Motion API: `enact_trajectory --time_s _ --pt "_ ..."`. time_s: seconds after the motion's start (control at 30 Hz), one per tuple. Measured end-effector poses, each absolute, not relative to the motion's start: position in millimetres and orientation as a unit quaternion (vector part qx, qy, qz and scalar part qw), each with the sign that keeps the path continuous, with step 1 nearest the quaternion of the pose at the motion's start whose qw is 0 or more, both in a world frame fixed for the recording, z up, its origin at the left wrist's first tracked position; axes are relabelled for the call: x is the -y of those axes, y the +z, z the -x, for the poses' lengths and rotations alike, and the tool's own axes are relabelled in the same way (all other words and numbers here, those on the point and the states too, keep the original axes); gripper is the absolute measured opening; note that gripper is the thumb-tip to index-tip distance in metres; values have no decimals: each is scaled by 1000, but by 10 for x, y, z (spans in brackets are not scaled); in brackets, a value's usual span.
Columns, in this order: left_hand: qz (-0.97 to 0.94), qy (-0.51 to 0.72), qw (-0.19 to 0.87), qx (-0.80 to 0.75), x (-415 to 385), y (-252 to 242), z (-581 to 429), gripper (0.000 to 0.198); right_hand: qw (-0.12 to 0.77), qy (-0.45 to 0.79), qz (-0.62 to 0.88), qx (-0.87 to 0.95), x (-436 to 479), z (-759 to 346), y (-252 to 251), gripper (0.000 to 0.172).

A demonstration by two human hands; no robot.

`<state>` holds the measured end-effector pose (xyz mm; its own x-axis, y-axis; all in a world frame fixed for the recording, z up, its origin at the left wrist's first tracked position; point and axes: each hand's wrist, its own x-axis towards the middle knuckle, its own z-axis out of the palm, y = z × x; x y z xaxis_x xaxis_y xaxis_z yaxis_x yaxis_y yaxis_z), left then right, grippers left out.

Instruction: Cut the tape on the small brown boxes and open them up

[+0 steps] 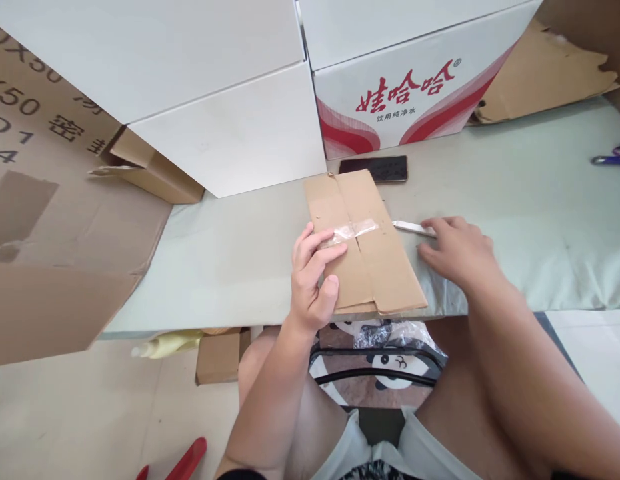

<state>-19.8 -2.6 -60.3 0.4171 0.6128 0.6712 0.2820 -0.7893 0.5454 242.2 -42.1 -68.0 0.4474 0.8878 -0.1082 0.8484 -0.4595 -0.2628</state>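
Observation:
A flattened brown cardboard box [363, 270] lies on the cloth-covered table, with a strip of clear tape [357, 230] across its middle seam. My left hand [315, 273] rests on the box's left side, its fingers stretched over the cardboard to the tape and its thumb apart. To the right of the box, my right hand [460, 250] has its thumb and fingers around the end of a slim white tool [413, 228], which looks like a utility knife. The tool's tip points at the box's right edge; the fingers hide its rear end.
A black phone [383, 168] lies behind the cardboard, before white cartons with red lettering [405, 100]. Large brown boxes [65, 220] stand at left. A purple-handled item [610, 160] lies far right. Below the table edge are a small box [223, 357] and a yellowish bottle [173, 343].

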Motion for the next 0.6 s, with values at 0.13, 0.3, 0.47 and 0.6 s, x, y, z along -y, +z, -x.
enact_trajectory --time_s 0.13,0.3,0.47,0.6 --pt "-823 469 178 -267 19 -608 197 34 79 126 854 499 376 -2495 -758 29" --pt "-825 464 172 -274 25 -613 201 35 461 222 760 400 361 -2379 -609 30" --pt "-828 456 169 -279 59 -608 183 36 753 281 501 322 432 -2150 -202 20" --pt "-823 465 180 -271 93 -600 155 35 795 287 449 288 513 -2049 51 36"
